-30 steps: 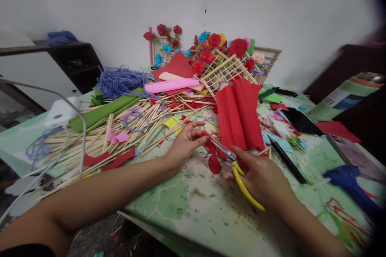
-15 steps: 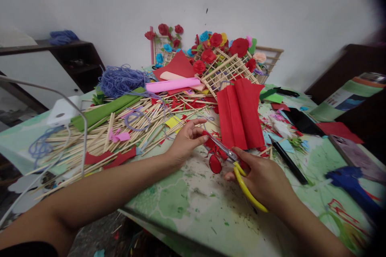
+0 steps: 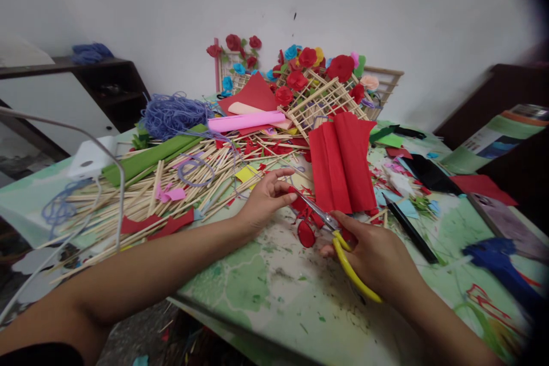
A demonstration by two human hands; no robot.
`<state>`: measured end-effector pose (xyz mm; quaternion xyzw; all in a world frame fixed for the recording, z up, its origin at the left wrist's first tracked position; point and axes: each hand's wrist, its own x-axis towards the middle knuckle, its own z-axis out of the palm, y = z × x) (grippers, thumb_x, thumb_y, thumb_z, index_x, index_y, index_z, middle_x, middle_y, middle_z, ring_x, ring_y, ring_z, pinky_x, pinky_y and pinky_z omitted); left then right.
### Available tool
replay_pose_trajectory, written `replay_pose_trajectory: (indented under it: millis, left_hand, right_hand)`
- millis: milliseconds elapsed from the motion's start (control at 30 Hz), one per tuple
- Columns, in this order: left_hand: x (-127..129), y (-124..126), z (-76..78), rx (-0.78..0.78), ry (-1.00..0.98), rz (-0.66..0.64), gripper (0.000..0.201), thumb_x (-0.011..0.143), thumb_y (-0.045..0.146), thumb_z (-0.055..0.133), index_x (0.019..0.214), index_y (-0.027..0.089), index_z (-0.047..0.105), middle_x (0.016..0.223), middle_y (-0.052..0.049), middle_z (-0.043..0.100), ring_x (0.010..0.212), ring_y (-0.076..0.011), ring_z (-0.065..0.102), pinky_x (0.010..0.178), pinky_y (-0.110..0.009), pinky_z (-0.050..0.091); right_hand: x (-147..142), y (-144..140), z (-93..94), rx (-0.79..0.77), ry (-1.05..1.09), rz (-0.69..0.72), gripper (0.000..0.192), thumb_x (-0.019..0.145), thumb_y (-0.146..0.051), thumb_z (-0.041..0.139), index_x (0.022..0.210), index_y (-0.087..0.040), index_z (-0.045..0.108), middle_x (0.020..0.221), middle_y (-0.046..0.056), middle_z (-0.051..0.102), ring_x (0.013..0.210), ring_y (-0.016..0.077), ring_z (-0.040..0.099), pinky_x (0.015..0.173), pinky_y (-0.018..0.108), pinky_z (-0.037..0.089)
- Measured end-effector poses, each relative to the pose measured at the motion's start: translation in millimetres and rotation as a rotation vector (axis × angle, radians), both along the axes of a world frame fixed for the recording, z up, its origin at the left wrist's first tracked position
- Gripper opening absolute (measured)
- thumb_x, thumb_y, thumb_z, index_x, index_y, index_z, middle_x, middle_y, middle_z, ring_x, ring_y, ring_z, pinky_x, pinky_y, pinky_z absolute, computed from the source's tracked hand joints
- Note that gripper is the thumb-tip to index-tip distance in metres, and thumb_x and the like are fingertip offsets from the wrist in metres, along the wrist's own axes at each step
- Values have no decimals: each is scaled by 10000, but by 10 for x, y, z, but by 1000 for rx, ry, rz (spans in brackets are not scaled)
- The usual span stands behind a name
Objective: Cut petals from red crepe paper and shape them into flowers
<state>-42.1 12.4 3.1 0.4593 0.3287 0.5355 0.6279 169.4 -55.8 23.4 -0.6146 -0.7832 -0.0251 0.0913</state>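
My right hand grips a pair of scissors with yellow handles, blades pointing up and left. Between the thumb and fingers of my left hand is a small red paper piece, right by the blade tips; the fingers partly hide it. Below the blades, a round red piece and red scraps lie over the table. Just beyond my hands rests a folded sheet of red crepe paper.
Wooden sticks spread across the left, beside a heap of purple yarn. Stick lattices with paper flowers stand against the wall. On the right are a black pen, a blue glue gun, a phone and a bottle.
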Motion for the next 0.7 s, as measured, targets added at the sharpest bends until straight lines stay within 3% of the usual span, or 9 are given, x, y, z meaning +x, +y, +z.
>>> replay_pose_trajectory:
  millis: [433,700]
  left_hand:
    - [7,-15,35,7,4,-44,496,640,133,740,1099,168,552,702,32,621,657,-102,578,699,-251,432]
    - [6,-14,41,-2,0,-64,514,639,141,744,1112,166,544,723,14,645,675,-117,599,717,-264,446]
  right_hand:
    - [13,6,-24,42,-23,28,479,784,-433,524,1207,-228,614,700,40,714,588,203,655,489,255,341]
    - [11,-3,-27,38,8,14,463,790,-433,523,1198,-240,626,600,27,681,507,181,617,465,248,308]
